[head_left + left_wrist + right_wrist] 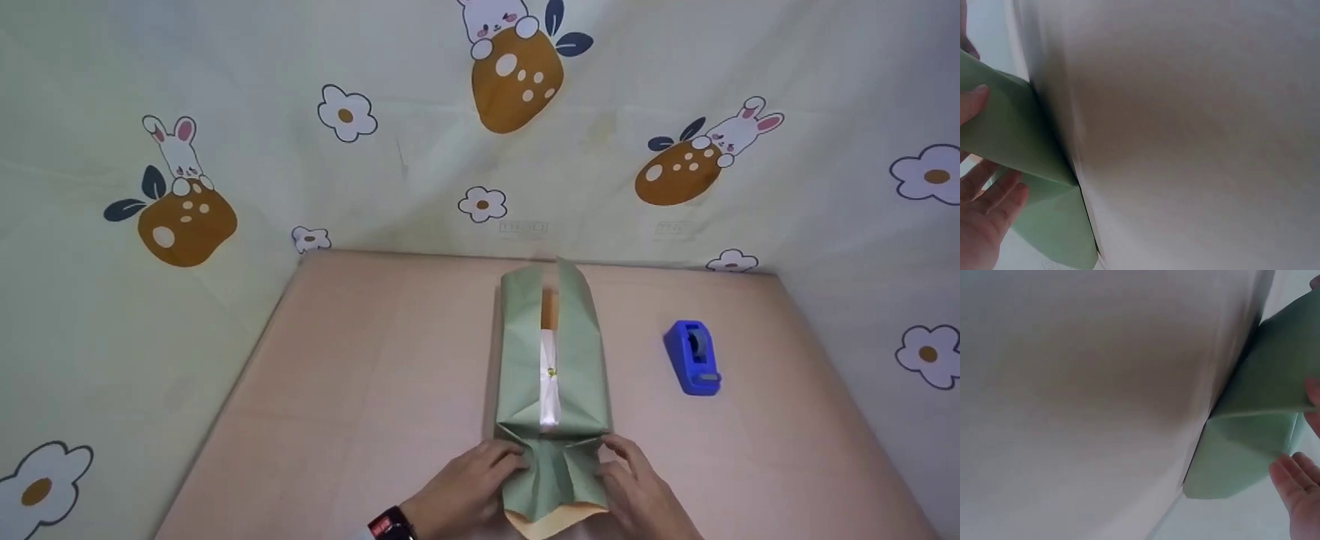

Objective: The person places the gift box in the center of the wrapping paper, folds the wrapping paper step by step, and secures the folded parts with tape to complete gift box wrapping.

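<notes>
A long package in green wrapping paper point(517, 352) lies upright on the table in the head view. Down its middle, a gap between the paper edges shows a white ribbon point(549, 405) with a small gold bead and a brown surface above it. At the near end the paper is folded inward, its tan inner side showing at the lip. My left hand point(476, 474) pinches the left side of this end, thumb and fingers on either side of the paper point(1010, 124). On the opposite side, my right hand point(637, 484) pinches the matching fold of paper point(1269, 377).
A blue tape dispenser point(694, 360) stands on the table point(360, 360) to the right of the package. Behind and at both sides hangs a pale curtain point(405, 165) printed with rabbits and flowers. A dark watch point(391, 523) is on the left wrist.
</notes>
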`<state>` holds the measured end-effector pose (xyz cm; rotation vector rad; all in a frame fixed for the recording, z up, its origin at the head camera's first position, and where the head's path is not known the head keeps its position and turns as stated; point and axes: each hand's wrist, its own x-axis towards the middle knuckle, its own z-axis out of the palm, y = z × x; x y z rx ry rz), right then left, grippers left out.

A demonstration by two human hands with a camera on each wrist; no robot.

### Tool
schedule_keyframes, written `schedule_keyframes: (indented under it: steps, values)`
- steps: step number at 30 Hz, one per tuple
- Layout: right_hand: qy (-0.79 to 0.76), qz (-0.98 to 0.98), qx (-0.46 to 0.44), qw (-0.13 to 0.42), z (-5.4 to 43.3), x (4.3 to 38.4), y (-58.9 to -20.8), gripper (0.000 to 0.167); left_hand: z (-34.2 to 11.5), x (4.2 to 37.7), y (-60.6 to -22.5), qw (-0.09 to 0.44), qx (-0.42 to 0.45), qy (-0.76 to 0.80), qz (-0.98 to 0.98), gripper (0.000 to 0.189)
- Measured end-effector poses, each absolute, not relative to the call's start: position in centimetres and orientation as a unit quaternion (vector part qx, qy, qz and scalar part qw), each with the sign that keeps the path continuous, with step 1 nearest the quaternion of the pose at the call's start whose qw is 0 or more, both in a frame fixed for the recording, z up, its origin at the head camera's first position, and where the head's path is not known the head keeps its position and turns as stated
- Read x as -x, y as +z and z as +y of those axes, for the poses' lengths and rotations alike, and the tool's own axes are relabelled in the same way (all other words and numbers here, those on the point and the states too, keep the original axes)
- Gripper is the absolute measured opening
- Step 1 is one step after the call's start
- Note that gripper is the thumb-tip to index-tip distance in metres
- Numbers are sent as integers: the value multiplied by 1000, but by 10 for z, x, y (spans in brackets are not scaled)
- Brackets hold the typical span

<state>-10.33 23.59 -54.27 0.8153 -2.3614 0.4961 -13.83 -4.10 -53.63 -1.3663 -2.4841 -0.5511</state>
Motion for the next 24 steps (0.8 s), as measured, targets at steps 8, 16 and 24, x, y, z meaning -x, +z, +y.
schedule_keyframes:
  steps: [8,16,24]
  values:
    - [231,-908,-326,126,229,102,-537,30,-39,142,-536,120,480,-183,-850,35]
    - [233,-894,-361,128,232,103,-538,34,-45,144,-536,118,494,-179,-842,23]
    - [257,-866,-332,273,236,117,-526,35,-47,161,-532,197,475,-219,-829,21]
